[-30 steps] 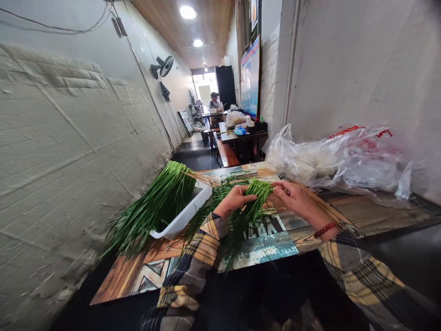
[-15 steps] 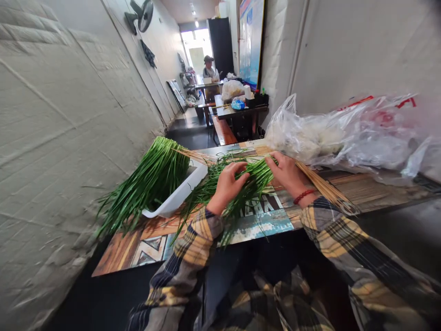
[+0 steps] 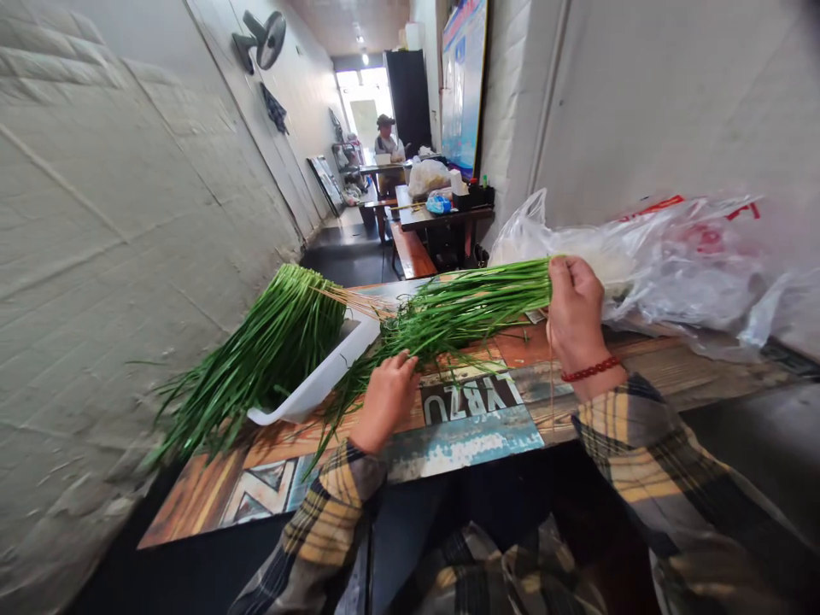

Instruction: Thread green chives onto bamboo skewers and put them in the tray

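Note:
My right hand (image 3: pixel 575 303) is closed around the cut ends of a bunch of green garlic chives (image 3: pixel 480 295), which stretches leftward, raised a little at the held end. One thin stick (image 3: pixel 552 384) points down below this hand. Low over the leafy ends, my left hand (image 3: pixel 388 397) has its fingers curled together against the chives; just how many strands it grips is hidden. To the left, a thick row of chives (image 3: pixel 275 333) with thin wooden skewers (image 3: pixel 365 301) sticking out lies in a white tray (image 3: pixel 326 376), leaves hanging over the edge.
Clear plastic bags (image 3: pixel 692 265) with pale contents rest at the table's right. A patterned board (image 3: pixel 474 436) covers the tabletop. White walls rise on both sides. Farther back, a person (image 3: pixel 388 145) sits behind another table (image 3: pixel 436 213) holding bags and bottles.
My right hand has moved right and closed on the chives' cut ends, drawing the bunch out straight. My left hand has come down and left to the leafy ends.

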